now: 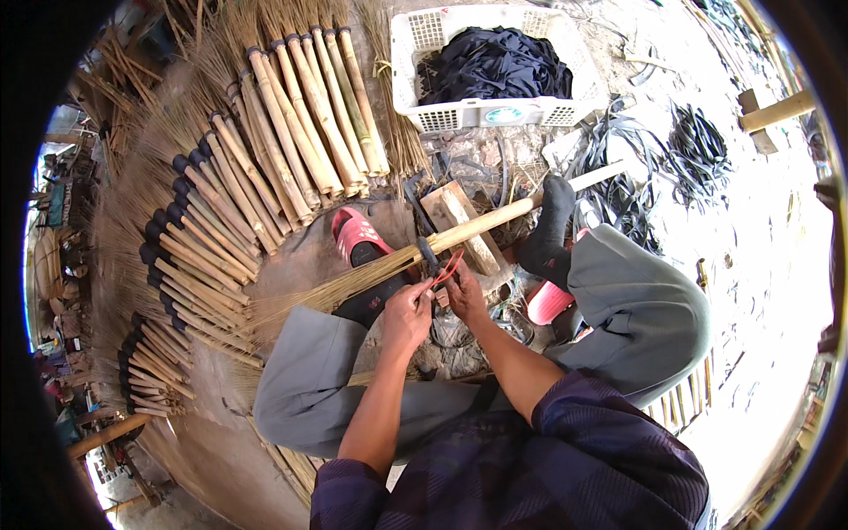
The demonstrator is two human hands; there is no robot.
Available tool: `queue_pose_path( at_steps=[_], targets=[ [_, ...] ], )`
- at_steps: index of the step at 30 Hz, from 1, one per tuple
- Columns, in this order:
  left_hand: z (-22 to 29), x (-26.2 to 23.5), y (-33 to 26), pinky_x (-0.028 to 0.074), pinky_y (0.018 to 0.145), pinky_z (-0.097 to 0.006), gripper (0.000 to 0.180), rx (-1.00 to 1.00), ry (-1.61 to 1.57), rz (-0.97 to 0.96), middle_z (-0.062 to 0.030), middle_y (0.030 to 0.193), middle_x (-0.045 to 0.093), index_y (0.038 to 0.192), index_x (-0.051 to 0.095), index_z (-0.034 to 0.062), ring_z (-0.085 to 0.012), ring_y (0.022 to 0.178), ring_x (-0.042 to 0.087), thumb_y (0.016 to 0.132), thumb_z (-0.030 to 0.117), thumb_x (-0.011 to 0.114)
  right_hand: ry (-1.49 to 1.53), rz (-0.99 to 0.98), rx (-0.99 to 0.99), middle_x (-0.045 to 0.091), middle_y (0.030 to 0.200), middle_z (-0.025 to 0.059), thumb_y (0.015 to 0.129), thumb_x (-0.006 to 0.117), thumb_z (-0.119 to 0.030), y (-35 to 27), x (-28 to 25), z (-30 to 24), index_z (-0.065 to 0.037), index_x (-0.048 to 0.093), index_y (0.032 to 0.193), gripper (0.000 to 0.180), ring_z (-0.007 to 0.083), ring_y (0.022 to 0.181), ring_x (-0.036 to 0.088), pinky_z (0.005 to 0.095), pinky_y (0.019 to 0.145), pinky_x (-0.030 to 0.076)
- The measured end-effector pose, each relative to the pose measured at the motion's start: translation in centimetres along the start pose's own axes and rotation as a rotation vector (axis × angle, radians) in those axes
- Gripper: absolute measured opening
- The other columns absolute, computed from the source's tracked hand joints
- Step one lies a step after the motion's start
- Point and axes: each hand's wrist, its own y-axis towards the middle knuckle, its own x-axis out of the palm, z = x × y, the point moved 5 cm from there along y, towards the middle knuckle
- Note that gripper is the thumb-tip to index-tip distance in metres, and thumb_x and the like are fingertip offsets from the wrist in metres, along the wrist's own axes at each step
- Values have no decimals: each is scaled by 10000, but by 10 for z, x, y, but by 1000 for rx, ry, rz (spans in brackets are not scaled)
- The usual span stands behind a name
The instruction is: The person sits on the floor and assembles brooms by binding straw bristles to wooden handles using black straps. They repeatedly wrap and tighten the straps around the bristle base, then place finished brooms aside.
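Observation:
A broom with a pale bamboo handle (490,219) lies slantwise across my legs, its straw bristles (331,287) fanning to the lower left. A black rubber strip (427,254) wraps the joint between handle and straw, its loose end running down to my hands. My left hand (406,316) is closed just below the joint, on one end of a thin red loop (450,267). Close beside it, my right hand (465,293) has its fingers closed at the black strip and the loop. Which fingers hold which is partly hidden. My black-socked right foot (555,208) presses against the handle.
Many finished-looking brooms (305,115) lie in rows at the left. A white plastic basket (411,88) holds dark strips (503,66); more strips (698,141) lie at the right. A wooden block (468,225) sits under the handle. Red slippers (549,303) are by my feet.

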Motion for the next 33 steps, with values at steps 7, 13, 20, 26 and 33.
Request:
queue_pose_path(
  at_steps=[7,13,20,26,33],
  targets=[
    [-27,12,11,537,814,-446,188,-210,249,33,-202,922,739,974,760,54,-398,901,708,905,207,677,2,-55,-11,597,892,112,1033,610,-182,-3,0,-17,-54,586,1117,155,209,780,550,343,745,481],
    [-34,34,28,526,783,-420,256,-342,-6,198,-200,853,734,940,735,-12,-340,839,718,879,235,711,-57,-57,49,632,935,114,1025,605,-131,-3,0,-10,-46,595,1134,139,202,882,632,341,812,509],
    [-62,70,43,464,728,-311,247,-426,-619,369,-55,934,688,1031,696,-67,-127,820,591,960,169,688,-25,-4,133,652,908,128,998,623,-173,-4,-7,-25,-55,619,1115,166,265,785,622,393,729,507],
    [-10,-3,36,523,871,-375,254,-132,202,-79,-133,1023,737,1129,741,66,-315,942,684,931,203,660,-145,6,-121,640,975,106,986,636,-152,5,-10,-73,-36,646,1018,120,281,943,560,406,857,458],
    [23,6,131,572,882,-425,324,-47,948,-646,-190,1049,755,979,768,24,-342,1000,729,786,284,770,105,-57,-84,625,937,30,1023,615,-137,27,-2,-88,-33,620,1024,104,124,890,567,292,824,461]
  ],
)
